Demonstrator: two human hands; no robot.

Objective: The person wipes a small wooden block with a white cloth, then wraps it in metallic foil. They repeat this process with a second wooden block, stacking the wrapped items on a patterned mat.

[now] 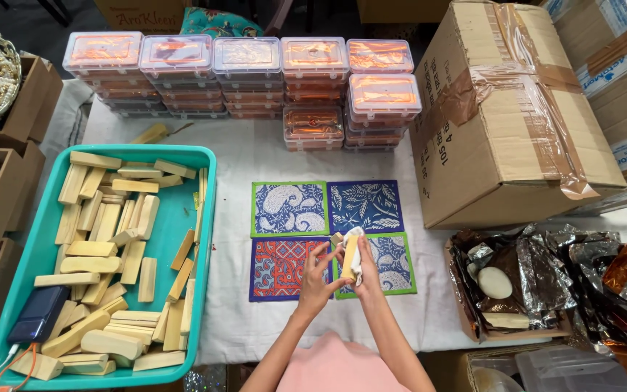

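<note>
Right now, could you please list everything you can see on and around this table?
wooden blocks: many, pale tan, loose in the tray
tray: one, teal, left of the table
dark blue device: one, with orange cord, at the tray's near-left corner
patterned mats: four, blue and red with green or blue borders, table centre
clear lidded boxes: several stacks, orange contents, along the far edge
cardboard carton: one, brown, taped, at right
foil wrappers: a heap, silver and copper, near right, with a white oval piece among them
open brown boxes: a few, at far left
left hand: fingers at the block
right hand: grip on one pale block and a white cloth
</note>
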